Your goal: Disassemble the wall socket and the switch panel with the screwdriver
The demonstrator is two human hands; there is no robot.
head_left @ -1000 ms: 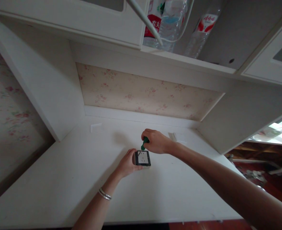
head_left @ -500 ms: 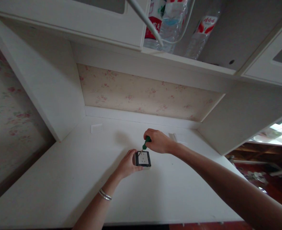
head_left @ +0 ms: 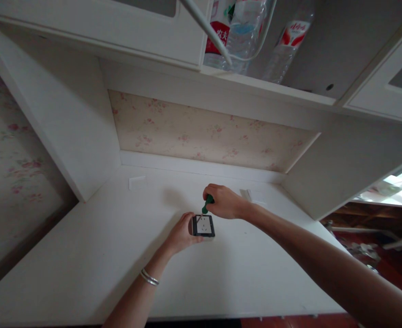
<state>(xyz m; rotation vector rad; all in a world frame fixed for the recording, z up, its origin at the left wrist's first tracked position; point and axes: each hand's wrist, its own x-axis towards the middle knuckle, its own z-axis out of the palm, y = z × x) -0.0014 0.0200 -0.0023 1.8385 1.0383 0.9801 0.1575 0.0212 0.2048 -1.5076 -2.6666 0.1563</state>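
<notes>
A wall socket (head_left: 204, 225) with a white face and a dark frame, seated on a white box, is on the white desk top. My left hand (head_left: 182, 233) grips it from the left side, with fingers behind and the thumb along the front. My right hand (head_left: 223, 201) is closed around the green handle of a screwdriver (head_left: 208, 203). Its shaft slants down to the left, and the tip is at the upper left part of the socket's frame. Whether the tip sits in a screw is too small to tell.
Overhead, an open cabinet shelf (head_left: 269, 89) holds several plastic bottles (head_left: 287, 45), with a white cable (head_left: 206, 27) hanging in front. A small white plate (head_left: 137, 182) and a white piece (head_left: 246, 195) lie toward the desk's back. Side panels (head_left: 60, 114) flank the desk.
Very little differs. My right hand and the screwdriver have shifted slightly left, while my left hand still grips the socket in the same spot.
</notes>
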